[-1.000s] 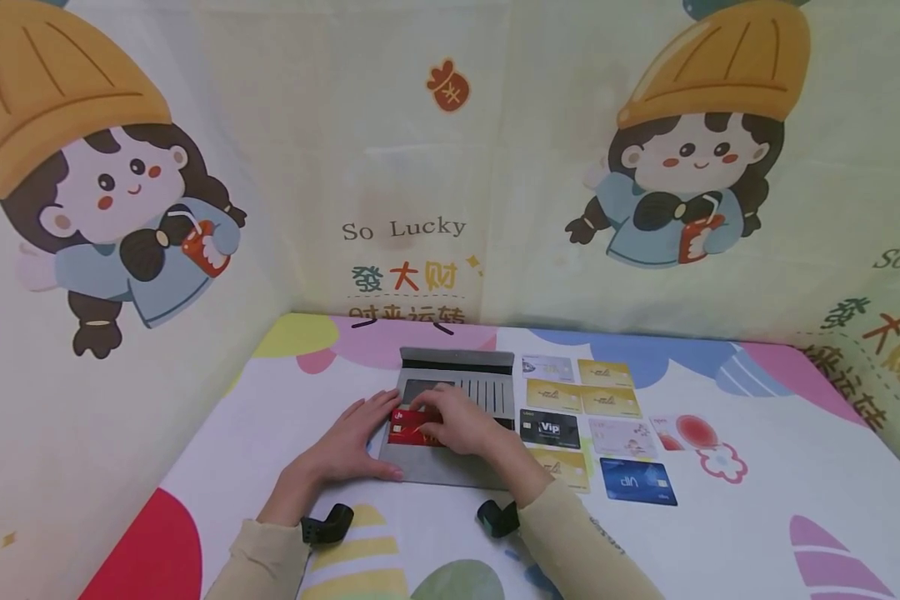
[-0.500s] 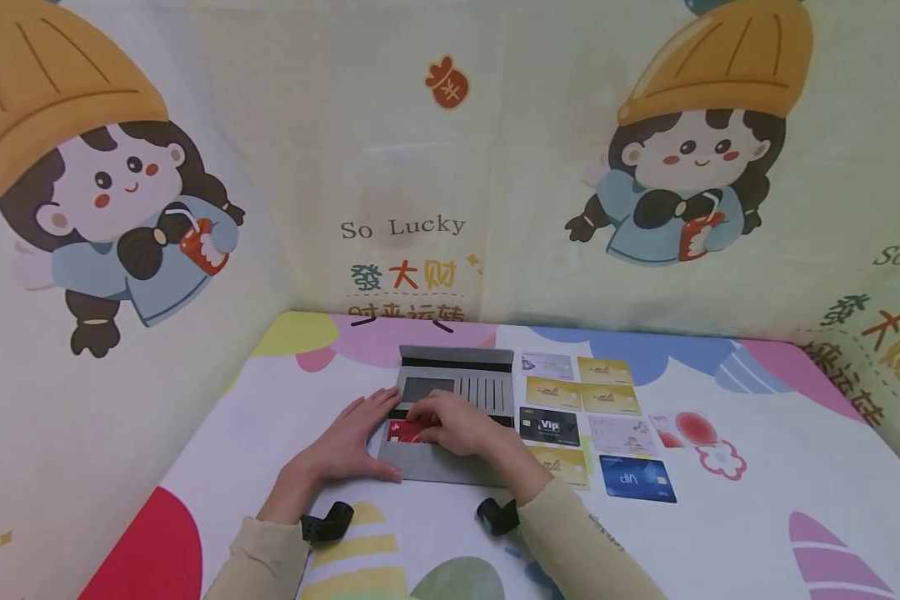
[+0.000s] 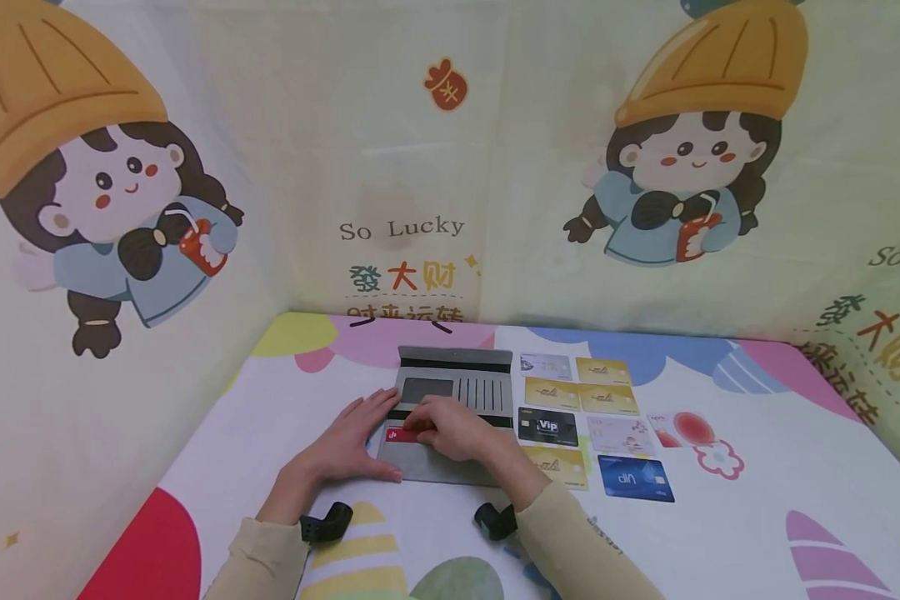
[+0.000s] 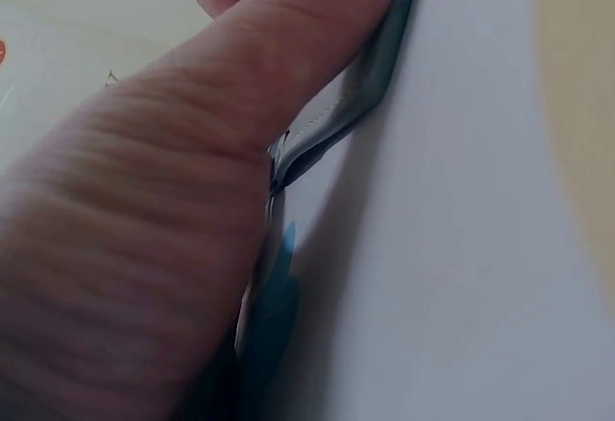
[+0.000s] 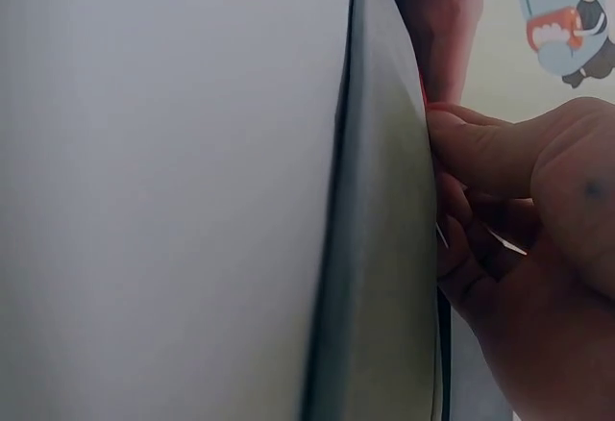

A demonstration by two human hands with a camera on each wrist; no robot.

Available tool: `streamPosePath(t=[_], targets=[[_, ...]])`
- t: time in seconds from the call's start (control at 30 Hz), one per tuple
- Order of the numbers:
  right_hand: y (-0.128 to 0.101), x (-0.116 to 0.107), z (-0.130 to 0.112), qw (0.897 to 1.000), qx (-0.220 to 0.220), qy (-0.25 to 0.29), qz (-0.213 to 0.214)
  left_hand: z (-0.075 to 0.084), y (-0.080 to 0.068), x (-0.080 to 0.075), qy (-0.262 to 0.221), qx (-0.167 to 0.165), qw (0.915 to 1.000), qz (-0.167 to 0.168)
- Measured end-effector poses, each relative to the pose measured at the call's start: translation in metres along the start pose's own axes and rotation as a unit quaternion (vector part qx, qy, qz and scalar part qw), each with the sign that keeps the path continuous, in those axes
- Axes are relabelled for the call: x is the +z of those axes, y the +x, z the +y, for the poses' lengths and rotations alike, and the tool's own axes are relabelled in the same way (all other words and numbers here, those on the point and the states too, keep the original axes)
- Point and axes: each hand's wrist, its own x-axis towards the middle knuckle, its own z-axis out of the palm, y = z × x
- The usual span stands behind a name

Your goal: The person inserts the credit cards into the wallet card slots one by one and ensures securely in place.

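Observation:
A grey card wallet (image 3: pixel 442 470) lies unfolded on the table, with a dark window and a row of slits in its upper half. My left hand (image 3: pixel 355 440) rests along its left side, fingers extended and thumb on the near corner; the left wrist view shows that thumb (image 4: pixel 221 85) over the wallet's edge. My right hand (image 3: pixel 453 427) pinches a red card (image 3: pixel 399 435) at the lower half's pocket. Only a narrow strip of the card shows at its left end; the pocket and my fingers hide the rest. From the right wrist, a red sliver appears by the thumb (image 5: pixel 480 147).
Right of the wallet lie several cards in rough rows: gold ones (image 3: pixel 603 371), a black Vip card (image 3: pixel 547 427), a pale pink card (image 3: pixel 621 435), a blue VIP card (image 3: pixel 636 478) and a red-patterned one (image 3: pixel 686 429). A printed cloth wall (image 3: pixel 555 167) stands behind the table.
The red card has slid down toward me into the wallet's lower pocket, so less of it shows. My right hand moved slightly with it; my left hand stayed in place.

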Motion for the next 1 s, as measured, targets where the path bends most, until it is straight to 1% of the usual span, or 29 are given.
streamPosePath(t=[0.2, 0.4, 0.63, 1.0], targets=[[-0.0010, 0.0006, -0.0012, 1.000, -0.010, -0.003, 0.004, 0.0021, 0.0002, -0.0010, -0.006, 0.001, 1.0000, 0.001], [-0.0006, 0.0010, 0.0005, 1.000, -0.026, 0.001, -0.001, 0.0024, -0.0002, -0.0016, -0.002, 0.003, 1.0000, 0.001], [0.0003, 0.0024, 0.0024, 0.999, -0.051, -0.015, -0.010, 0.0017, -0.0007, -0.0013, 0.000, -0.006, 1.0000, -0.007], [0.0000, 0.0021, 0.0031, 0.997, -0.064, -0.028, -0.021, 0.0030, 0.0006, -0.0008, 0.007, -0.012, 0.9998, -0.017]])
